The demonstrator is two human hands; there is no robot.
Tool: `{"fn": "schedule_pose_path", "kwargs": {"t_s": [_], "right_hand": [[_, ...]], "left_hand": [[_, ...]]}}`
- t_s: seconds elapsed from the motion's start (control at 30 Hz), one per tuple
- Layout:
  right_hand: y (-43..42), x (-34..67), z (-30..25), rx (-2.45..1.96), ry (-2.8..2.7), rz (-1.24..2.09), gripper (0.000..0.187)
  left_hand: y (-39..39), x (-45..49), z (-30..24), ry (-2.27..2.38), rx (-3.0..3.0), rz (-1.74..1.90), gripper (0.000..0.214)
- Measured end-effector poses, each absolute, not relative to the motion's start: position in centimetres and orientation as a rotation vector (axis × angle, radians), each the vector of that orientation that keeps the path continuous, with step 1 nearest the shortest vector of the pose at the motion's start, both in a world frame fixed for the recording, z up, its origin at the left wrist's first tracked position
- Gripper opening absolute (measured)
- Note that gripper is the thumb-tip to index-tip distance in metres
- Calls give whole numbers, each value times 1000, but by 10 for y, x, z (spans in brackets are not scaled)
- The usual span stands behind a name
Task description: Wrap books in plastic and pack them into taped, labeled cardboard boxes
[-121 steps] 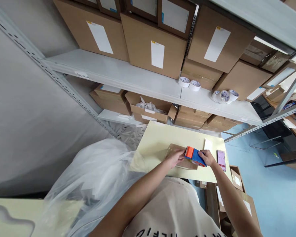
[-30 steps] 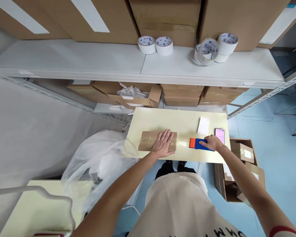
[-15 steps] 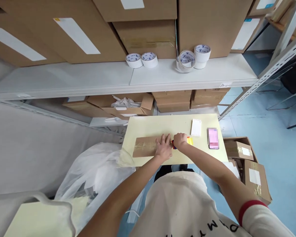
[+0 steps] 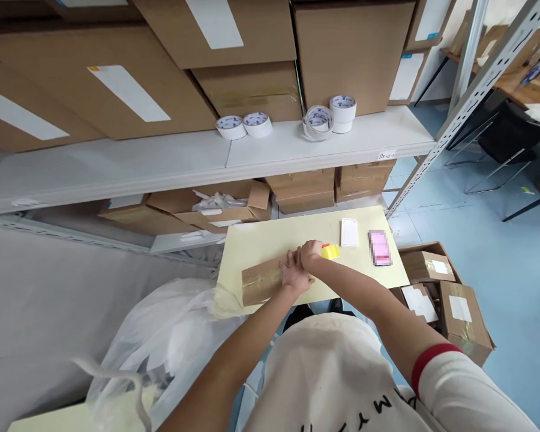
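Here, my left hand (image 4: 296, 278) lies on the cardboard box (image 4: 260, 282), fingers spread — my right hand (image 4: 311, 252), just beside it, is curled around the tape dispenser (image 4: 331, 252)

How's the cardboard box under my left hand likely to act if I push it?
The cardboard box should slide rather than roll, since it rests on a flat side on the table. It's probably fairly stiff: its visible top looks flat and straight-edged beside your left hand. Tipping seems unlikely, as it appears to lie long and low.
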State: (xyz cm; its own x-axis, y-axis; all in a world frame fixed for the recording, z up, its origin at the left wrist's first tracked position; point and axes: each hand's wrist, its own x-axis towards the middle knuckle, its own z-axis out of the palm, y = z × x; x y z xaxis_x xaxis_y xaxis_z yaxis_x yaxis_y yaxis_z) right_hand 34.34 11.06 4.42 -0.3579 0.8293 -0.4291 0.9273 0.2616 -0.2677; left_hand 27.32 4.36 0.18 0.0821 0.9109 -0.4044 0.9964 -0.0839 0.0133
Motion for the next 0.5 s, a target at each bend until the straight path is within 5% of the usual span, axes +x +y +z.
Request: {"fn": "schedule_pose_path", "kwargs": {"t_s": [0.23, 0.37, 0.5], "right_hand": [[122, 428, 44, 1816, 2205, -457, 29], [113, 469, 27, 1941, 2173, -373, 47], [69, 484, -17, 2158, 2110, -417, 33]], "left_hand": [[34, 257, 0, 1932, 2112, -238, 53], [36, 240, -9, 1763, 2120, 72, 85], [30, 210, -17, 1656, 2024, 550, 93]]}}
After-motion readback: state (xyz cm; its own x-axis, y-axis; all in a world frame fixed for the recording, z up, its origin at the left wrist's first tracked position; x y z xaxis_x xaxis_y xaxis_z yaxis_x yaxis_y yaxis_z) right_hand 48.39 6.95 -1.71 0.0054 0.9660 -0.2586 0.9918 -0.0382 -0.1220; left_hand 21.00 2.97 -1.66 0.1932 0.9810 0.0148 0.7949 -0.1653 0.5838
